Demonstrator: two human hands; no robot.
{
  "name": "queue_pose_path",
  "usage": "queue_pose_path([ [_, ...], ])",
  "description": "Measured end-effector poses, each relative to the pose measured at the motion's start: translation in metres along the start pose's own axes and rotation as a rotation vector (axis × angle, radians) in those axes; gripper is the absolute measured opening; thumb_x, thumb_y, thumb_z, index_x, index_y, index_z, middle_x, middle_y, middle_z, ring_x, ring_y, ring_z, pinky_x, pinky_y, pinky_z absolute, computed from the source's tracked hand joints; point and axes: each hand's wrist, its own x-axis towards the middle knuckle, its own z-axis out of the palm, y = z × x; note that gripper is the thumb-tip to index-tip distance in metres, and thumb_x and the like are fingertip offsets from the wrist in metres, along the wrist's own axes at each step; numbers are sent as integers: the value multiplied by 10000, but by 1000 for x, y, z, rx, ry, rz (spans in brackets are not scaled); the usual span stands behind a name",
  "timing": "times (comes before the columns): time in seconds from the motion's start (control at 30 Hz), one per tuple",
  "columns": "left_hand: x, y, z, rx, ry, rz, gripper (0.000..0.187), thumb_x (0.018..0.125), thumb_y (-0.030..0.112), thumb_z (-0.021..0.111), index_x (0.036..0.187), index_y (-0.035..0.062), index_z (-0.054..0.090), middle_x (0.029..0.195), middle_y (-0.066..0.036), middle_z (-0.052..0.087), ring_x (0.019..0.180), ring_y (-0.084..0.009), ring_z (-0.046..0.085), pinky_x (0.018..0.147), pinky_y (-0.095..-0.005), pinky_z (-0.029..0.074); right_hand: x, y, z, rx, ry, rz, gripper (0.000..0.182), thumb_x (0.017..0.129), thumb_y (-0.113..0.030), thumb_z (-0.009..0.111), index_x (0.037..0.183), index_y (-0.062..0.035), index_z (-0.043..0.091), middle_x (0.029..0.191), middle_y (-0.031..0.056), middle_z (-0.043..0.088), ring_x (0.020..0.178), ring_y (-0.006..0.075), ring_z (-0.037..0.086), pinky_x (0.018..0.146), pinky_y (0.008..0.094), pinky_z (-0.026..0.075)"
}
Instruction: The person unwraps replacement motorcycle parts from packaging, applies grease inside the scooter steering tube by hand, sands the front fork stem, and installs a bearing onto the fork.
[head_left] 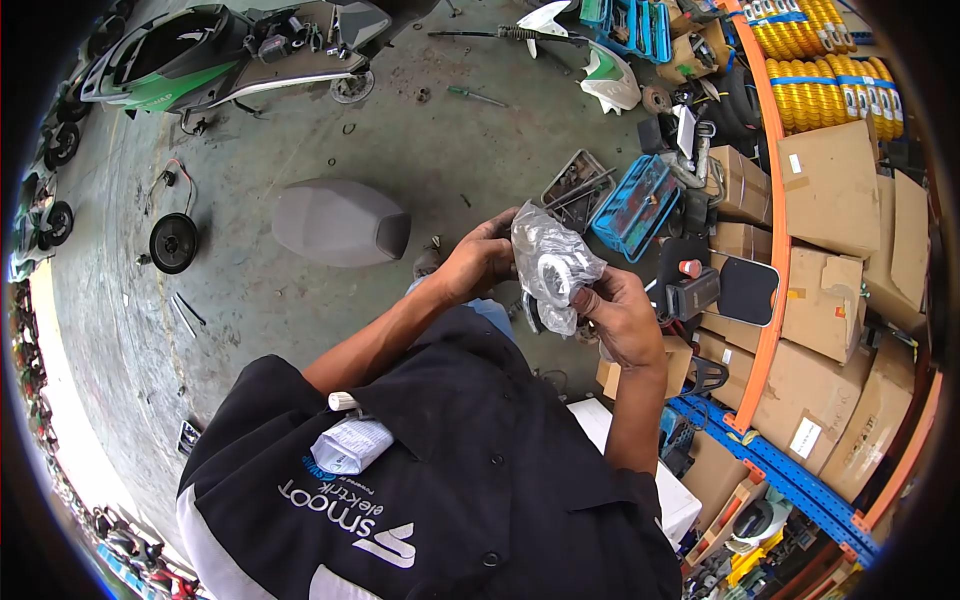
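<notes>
Both my hands hold up a crumpled clear plastic bag [548, 262] in front of my chest. Inside the bag, a pale ring-shaped part shows through the plastic. My left hand [482, 262] is closed on the bag's left edge, with the fingers partly behind it. On the right side, my right hand [622, 315] pinches the bag between thumb and fingers beside the ring. Below and left of the bag, a grey scooter seat [335, 222] lies on the floor.
A blue toolbox [636, 205] and a metal tray of tools [578, 190] stand beyond my hands. Cardboard boxes [825, 190] fill an orange-framed rack at the right. A black wheel [174, 243] lies at the left; a partly stripped scooter [190, 60] stands at the upper left.
</notes>
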Motion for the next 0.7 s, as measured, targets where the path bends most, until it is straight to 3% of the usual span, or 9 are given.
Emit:
queue_pose_path([
  [0.13,-3,14,0,-223,-178,-39,610,950,142,542,1514,3,357,1354,-124,586,1205,-248,611,1032,-418,487,0,-4,0,12,35,-21,476,857,-305,837,1160,34,693,1049,32,711,936,100,610,862,280,478],
  [0.23,-4,15,1,-135,-175,-48,604,979,221,562,1502,-13,369,1370,-124,578,1214,-255,606,1046,-441,479,0,-7,3,-38,59,-36,480,854,-256,838,1182,57,680,1064,65,718,941,120,634,860,288,503],
  [0.3,-2,11,3,318,1,-31,612,1013,362,548,1481,-6,402,1352,-122,593,1214,-258,607,1048,-479,475,1,-9,4,-70,70,-41,474,855,-202,835,1202,76,670,1079,93,724,944,137,657,856,292,525],
  [0.4,-1,10,8,176,9,-61,635,1012,451,572,1447,7,443,1324,-117,612,1199,-249,618,1039,-497,483,5,-10,7,-97,80,-29,436,853,-168,835,1183,73,684,1056,89,729,934,132,656,851,291,525],
  [0.63,-1,8,18,-40,-4,-172,661,978,501,621,1425,36,478,1317,-122,622,1207,-279,608,1019,-495,477,10,2,16,-170,193,-56,404,835,-178,855,1147,35,709,990,40,729,866,87,631,794,262,511],
  [0.7,-3,5,19,-20,7,-128,628,981,407,668,1425,19,452,1300,-90,622,1192,-239,625,1043,-492,504,10,4,20,-171,218,-80,405,829,-179,860,1142,31,712,988,40,731,863,87,633,795,265,514],
])
